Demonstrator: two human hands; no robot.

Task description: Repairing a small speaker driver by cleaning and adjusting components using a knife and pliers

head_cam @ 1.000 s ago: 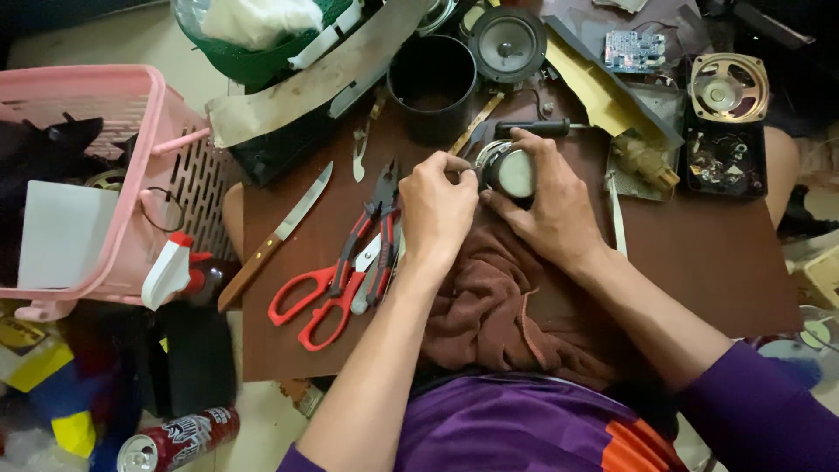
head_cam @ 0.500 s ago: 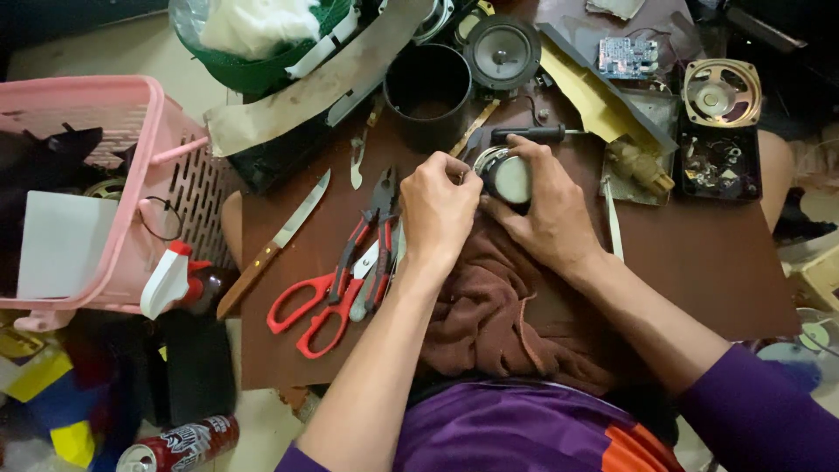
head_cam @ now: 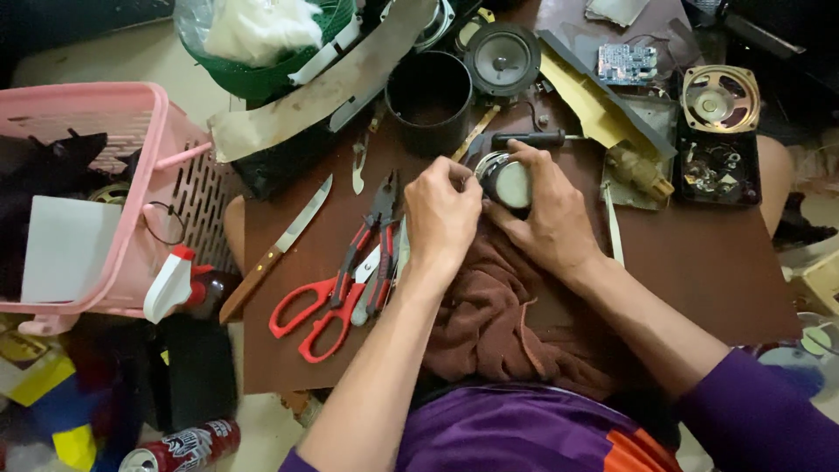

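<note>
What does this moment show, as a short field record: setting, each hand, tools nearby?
setting: cluttered brown board seen from above
left hand: fingertips on the rim of the round part
right hand: cupped around the round part
under hands: brown cloth
tools left of hands: red scissors, pliers, knife
behind: black cup, speaker, screwdriver
far left: pink basket

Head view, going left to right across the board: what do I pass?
Pink basket → knife → red scissors → pliers → left hand → round part held by both hands → right hand → black tray of small parts.
</note>
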